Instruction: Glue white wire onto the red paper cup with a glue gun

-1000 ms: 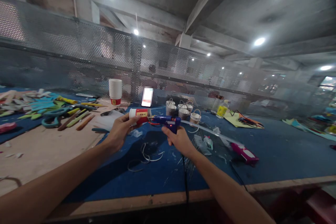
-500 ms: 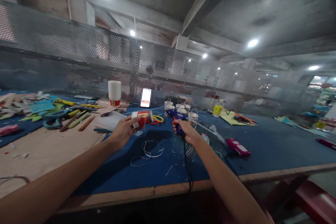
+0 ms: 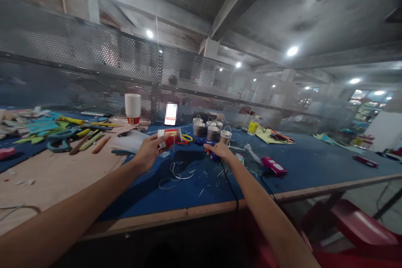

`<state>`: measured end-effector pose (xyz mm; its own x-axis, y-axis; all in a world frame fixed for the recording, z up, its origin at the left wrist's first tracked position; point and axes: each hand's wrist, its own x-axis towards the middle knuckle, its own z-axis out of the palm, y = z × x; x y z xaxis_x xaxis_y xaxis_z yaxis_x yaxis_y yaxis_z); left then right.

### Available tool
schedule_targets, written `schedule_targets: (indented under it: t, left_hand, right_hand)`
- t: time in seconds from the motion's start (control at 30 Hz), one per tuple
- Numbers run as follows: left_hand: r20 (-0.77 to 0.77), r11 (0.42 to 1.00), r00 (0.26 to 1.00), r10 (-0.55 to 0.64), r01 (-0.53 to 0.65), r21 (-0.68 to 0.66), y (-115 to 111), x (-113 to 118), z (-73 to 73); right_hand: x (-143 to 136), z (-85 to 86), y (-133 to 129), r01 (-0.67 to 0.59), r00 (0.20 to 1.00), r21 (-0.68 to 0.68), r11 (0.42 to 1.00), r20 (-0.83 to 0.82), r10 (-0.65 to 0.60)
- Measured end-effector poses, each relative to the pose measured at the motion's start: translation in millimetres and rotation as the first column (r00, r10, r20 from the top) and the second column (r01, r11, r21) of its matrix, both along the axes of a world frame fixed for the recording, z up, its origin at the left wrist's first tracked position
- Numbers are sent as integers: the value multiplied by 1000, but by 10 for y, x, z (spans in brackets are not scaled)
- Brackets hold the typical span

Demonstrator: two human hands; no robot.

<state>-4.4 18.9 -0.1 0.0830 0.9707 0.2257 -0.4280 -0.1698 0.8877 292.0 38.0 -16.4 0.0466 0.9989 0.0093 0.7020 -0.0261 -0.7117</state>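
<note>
My left hand (image 3: 151, 150) grips a red and white paper cup (image 3: 169, 136) tipped on its side, its mouth towards the right. A thin pale strand hangs at the cup's mouth end. My right hand (image 3: 220, 150) is closed round a blue glue gun (image 3: 203, 143), low over the blue table mat, with its cord (image 3: 231, 188) running down to the table edge. Just behind the glue gun stand several small cups with looped handles (image 3: 212, 130). Yellow and red scissors (image 3: 186, 139) lie behind the held cup. Curled pale strips (image 3: 177, 176) rest on the mat between my forearms.
A stack of paper cups (image 3: 132, 106) and a lit phone (image 3: 170, 114) stand at the back. Teal scissors (image 3: 59, 140) and craft sticks lie left. On the right are a magenta device (image 3: 274, 166), a yellow-labelled bottle (image 3: 253, 125) and a red chair (image 3: 361, 226).
My right hand has lowered with the glue gun towards the mat, and the gun is now in front of the handled cups. The view has turned slightly right. My left hand still holds the paper cup.
</note>
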Motion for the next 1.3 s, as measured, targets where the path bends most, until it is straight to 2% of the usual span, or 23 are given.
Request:
schedule_targets:
  t: [0.23, 0.33, 0.47, 0.6, 0.7, 0.8, 0.83, 0.9, 0.97, 1.03, 1.1, 1.17, 1.3]
  left_hand:
    - [9, 1000, 1000, -17, 16, 21, -46, 11, 10]
    - [-2, 1000, 1000, -23, 23, 18, -39, 22, -14]
    - [1, 1000, 1000, -29, 29, 12, -9, 30, -57]
    - [-21, 999, 999, -38, 38, 12, -16, 36, -65]
    - [-18, 999, 999, -44, 45, 30, -37, 44, -53]
    - [-17, 998, 999, -50, 50, 38, -56, 58, -37]
    - [-21, 998, 998, -52, 52, 38, -61, 64, -33]
    - [-21, 998, 998, -51, 51, 39, -69, 74, -27]
    - [-14, 998, 999, -38, 38, 40, -72, 79, -26]
    - [-11, 999, 1000, -18, 18, 40, -70, 79, -28]
    - [-17, 998, 1000, -16, 17, 52, -67, 75, -32]
    - [-30, 997, 999, -27, 29, 65, -63, 69, -36]
    - [-84, 997, 996, -23, 28, 66, -53, 59, -53]
  right_hand:
    - [-66, 53, -92, 114, 923, 68, 991, 363, -131]
    - [-86, 61, -99, 129, 889, 109, 986, 428, -164]
    - [-68, 57, -97, 120, 883, 155, 981, 436, -176]
    - [-86, 105, -158, 107, 906, 209, 972, 383, -182]
    - [-248, 190, -243, 74, 941, 277, 958, 299, -159]
    - [-566, 268, -348, -64, 988, 264, 962, 152, 25]
    - [-689, 283, -385, -161, 982, 218, 963, -61, 178]
    - [-921, 294, -454, -299, 866, 117, 947, -383, 321]
    - [-1095, 287, -505, -413, 763, 10, 911, -542, 352]
    - [-1190, 275, -528, -447, 706, -39, 894, -628, 325]
    - [-1212, 268, -530, -422, 712, -27, 906, -629, 313]
    - [-1184, 272, -524, -374, 765, 25, 927, -557, 323]
    - [-1072, 304, -532, -277, 912, 249, 928, -236, 335]
